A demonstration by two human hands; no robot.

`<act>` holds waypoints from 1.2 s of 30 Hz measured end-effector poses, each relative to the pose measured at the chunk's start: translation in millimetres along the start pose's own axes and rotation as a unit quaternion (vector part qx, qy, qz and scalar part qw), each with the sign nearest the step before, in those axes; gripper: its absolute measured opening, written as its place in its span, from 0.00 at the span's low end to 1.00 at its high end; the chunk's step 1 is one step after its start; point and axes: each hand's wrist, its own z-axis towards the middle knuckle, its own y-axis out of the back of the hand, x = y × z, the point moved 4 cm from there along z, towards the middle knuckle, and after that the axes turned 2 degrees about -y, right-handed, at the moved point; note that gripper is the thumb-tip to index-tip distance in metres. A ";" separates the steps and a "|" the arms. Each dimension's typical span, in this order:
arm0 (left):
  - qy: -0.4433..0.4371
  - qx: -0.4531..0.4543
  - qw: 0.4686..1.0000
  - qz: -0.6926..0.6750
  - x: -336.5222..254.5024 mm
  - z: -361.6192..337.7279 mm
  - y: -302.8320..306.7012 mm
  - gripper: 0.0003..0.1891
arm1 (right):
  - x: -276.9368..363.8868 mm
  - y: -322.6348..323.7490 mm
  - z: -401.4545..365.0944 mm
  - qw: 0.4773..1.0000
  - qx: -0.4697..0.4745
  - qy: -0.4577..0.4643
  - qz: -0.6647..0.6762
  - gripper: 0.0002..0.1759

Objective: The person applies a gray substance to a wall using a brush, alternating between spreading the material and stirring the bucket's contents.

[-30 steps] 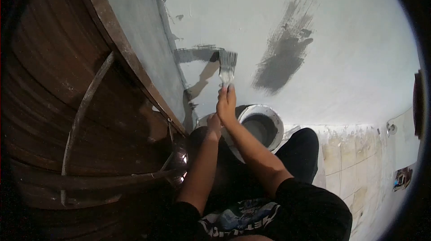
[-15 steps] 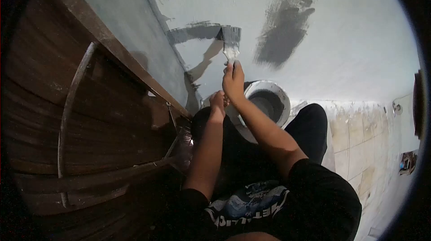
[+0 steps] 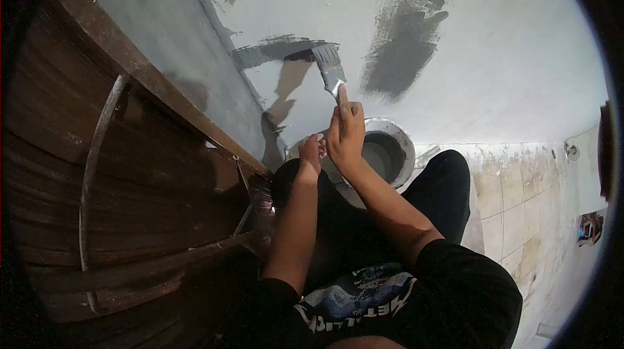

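My right hand (image 3: 346,132) grips the handle of a flat paintbrush (image 3: 329,68), whose bristles press against the pale wall (image 3: 507,56) at the end of a fresh grey stripe (image 3: 273,50). My left hand (image 3: 312,151) rests on the rim of a paint bucket (image 3: 383,147) held between my knees; whether its fingers close on the rim I cannot tell. A wider grey patch (image 3: 403,43) of paint lies to the right of the brush.
A dark brown wooden door (image 3: 97,186) with a metal bar (image 3: 91,173) stands at the left. Its frame (image 3: 162,82) borders a grey-painted strip (image 3: 169,37). A stained tiled floor (image 3: 513,206) lies at the right, beside my black-trousered knee (image 3: 448,186).
The brush tilted, its bristles swinging left along the grey stripe. My right hand turned at the wrist. The left hand stayed on the bucket.
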 end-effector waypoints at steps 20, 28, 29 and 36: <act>0.035 0.007 0.999 0.019 0.6 -2.1 0.5 0.10 | 19.0 13.8 47.8 0.974 0.103 -0.120 -0.161 0.12; 0.038 0.001 0.999 0.001 1.6 2.0 1.3 0.10 | 48.4 56.1 53.2 0.991 0.041 -0.083 -0.100 0.12; 0.039 0.010 0.999 -0.004 5.9 4.5 2.2 0.10 | 39.3 49.0 56.1 0.984 0.068 -0.101 -0.130 0.12; 0.049 -0.006 0.999 0.002 3.3 4.7 2.0 0.10 | 26.5 57.6 56.5 0.964 0.155 -0.113 -0.183 0.12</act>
